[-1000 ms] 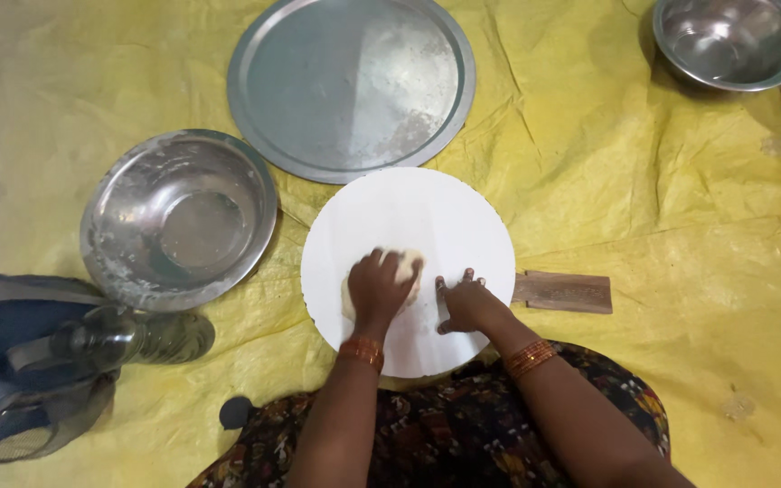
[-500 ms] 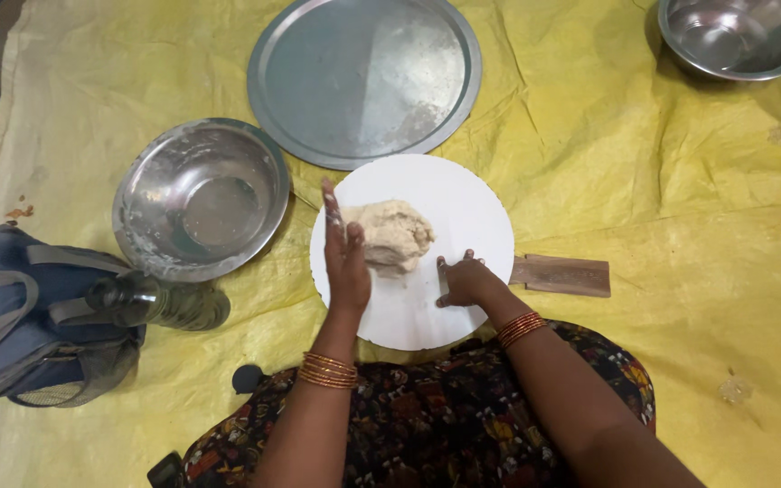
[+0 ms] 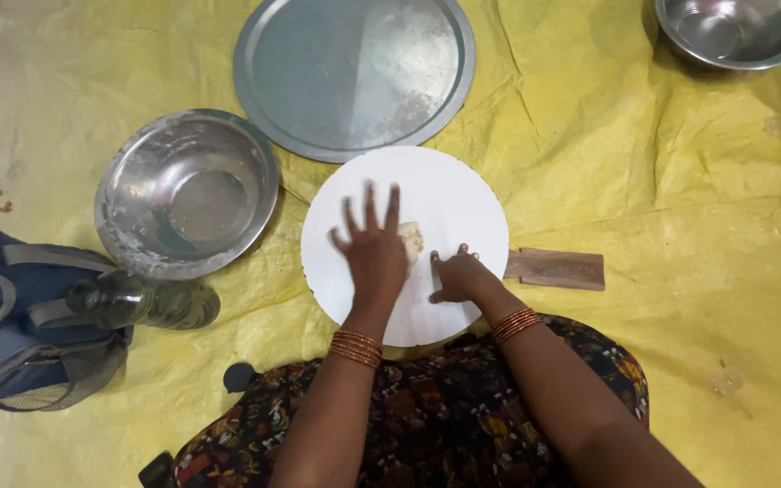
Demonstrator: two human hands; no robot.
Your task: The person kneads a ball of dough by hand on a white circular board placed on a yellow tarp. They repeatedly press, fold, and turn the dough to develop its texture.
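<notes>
Steel bowl (image 3: 187,192) sits far left on yellow sheet (image 3: 680,181). Left hand (image 3: 372,248), fingers spread flat, presses pale dough lump (image 3: 411,240) on round white board (image 3: 463,194); right hand (image 3: 458,276), fingers curled, steadies it. Uneven pressure could likely tear the dough.

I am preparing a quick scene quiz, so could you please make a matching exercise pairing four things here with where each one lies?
Things:
1. dough
2. large flat steel plate
3. wooden handle
4. plastic bottle

Places:
A. lying against the blue bag
B. sticking out at the right edge of the white round board
C. on the yellow sheet just beyond the board
D. on the board, under the left hand

Pairs: 1-D, 2-C, 3-B, 4-A

The right hand rests on the board beside the dough.
</notes>
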